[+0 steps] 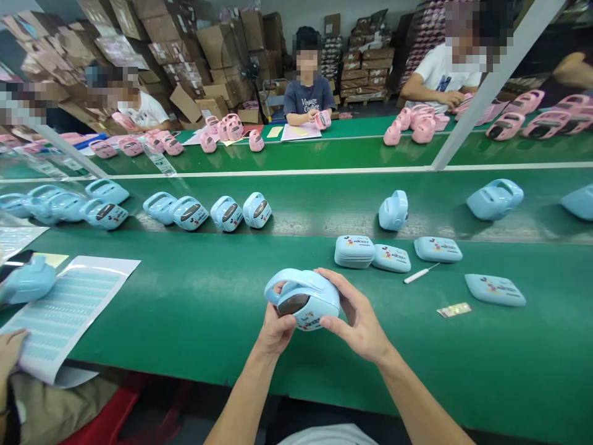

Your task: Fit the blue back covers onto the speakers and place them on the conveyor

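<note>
Both hands hold a light-blue plastic case with a loop handle point(324, 290) above the near part of the green bench. It has a dark oval window and a printed cartoon on the front. My left hand point(275, 327) grips its left side, thumb on the front below the window and fingers behind. On the right side, my right hand point(359, 318) has its thumb on the front edge and its fingers over the top. Beyond my right hand lie a stack of flat blue printed panels point(354, 251), several single panels point(495, 290) and a thin white-handled tool point(417, 275).
Blue cases with handles point(189, 213) stand in a row along the green conveyor point(306, 216). To the left are printed sheets point(69, 309) and a co-worker's hand point(12, 352). A small packet point(454, 309) lies right. Co-workers sit opposite, among pink cases point(231, 127).
</note>
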`<state>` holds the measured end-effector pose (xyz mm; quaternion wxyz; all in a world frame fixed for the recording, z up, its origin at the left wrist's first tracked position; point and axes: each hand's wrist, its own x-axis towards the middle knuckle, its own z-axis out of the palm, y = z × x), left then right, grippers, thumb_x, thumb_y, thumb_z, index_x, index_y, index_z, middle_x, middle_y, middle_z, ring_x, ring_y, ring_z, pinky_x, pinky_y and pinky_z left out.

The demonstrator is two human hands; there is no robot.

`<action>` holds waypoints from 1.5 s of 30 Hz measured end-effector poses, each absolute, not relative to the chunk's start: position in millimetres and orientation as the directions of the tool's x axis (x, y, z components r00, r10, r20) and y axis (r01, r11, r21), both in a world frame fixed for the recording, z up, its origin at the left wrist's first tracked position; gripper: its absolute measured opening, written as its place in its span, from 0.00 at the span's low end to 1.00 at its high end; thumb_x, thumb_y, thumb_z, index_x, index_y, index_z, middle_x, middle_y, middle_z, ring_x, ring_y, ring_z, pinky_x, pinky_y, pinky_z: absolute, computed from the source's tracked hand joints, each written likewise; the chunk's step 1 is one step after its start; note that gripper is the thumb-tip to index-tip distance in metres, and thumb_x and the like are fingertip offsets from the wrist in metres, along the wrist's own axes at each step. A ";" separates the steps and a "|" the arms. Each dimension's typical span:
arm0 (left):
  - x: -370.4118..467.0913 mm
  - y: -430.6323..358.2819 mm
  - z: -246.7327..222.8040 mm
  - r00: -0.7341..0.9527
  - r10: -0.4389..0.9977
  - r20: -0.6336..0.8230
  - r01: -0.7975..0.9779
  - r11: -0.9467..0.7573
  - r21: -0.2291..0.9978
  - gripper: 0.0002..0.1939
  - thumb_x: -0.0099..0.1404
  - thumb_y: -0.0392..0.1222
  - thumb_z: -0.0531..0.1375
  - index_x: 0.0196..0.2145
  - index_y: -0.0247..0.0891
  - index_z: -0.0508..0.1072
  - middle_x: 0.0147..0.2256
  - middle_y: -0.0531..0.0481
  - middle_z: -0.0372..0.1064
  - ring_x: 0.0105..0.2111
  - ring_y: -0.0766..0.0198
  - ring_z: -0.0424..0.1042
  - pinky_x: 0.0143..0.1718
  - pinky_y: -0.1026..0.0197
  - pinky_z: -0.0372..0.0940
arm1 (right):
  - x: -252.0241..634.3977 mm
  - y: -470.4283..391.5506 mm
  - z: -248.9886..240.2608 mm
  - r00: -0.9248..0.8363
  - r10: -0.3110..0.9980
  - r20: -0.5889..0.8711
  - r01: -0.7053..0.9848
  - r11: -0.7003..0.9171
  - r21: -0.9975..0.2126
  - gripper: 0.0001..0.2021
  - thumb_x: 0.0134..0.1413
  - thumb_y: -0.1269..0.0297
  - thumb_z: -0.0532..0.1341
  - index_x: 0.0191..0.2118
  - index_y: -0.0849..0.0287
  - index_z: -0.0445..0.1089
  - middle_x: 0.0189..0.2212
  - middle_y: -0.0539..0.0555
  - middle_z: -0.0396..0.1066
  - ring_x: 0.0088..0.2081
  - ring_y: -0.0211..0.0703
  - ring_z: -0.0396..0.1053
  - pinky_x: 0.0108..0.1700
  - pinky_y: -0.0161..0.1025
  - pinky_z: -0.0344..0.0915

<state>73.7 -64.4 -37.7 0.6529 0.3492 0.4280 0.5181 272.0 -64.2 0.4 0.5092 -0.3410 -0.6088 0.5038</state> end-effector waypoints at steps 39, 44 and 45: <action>127.8 15.3 -39.3 0.605 0.796 -0.030 0.280 -0.177 0.944 0.35 0.48 0.46 0.74 0.52 0.43 0.69 0.53 0.44 0.73 0.48 0.51 0.75 0.49 0.51 0.71 | 524.0 -100.4 -56.2 0.161 0.956 0.245 0.846 -0.006 -0.533 0.13 0.61 0.51 0.60 0.32 0.53 0.73 0.31 0.55 0.78 0.33 0.51 0.77 0.36 0.46 0.74; 137.9 19.7 -41.9 0.634 0.773 -0.006 0.236 -0.186 0.954 0.37 0.47 0.46 0.75 0.54 0.43 0.69 0.51 0.45 0.74 0.46 0.51 0.76 0.46 0.54 0.72 | 482.0 -126.8 -21.6 -0.019 0.946 0.323 0.875 0.172 -0.453 0.08 0.65 0.64 0.57 0.41 0.52 0.75 0.36 0.55 0.78 0.35 0.47 0.77 0.38 0.42 0.73; 138.0 19.7 -41.4 0.627 0.779 -0.002 0.240 -0.190 0.952 0.37 0.47 0.46 0.75 0.54 0.43 0.69 0.51 0.45 0.75 0.46 0.52 0.76 0.46 0.54 0.71 | 475.1 -129.9 -17.7 -0.067 0.947 0.314 0.886 0.201 -0.419 0.08 0.64 0.65 0.57 0.44 0.52 0.74 0.36 0.55 0.79 0.35 0.47 0.77 0.38 0.42 0.73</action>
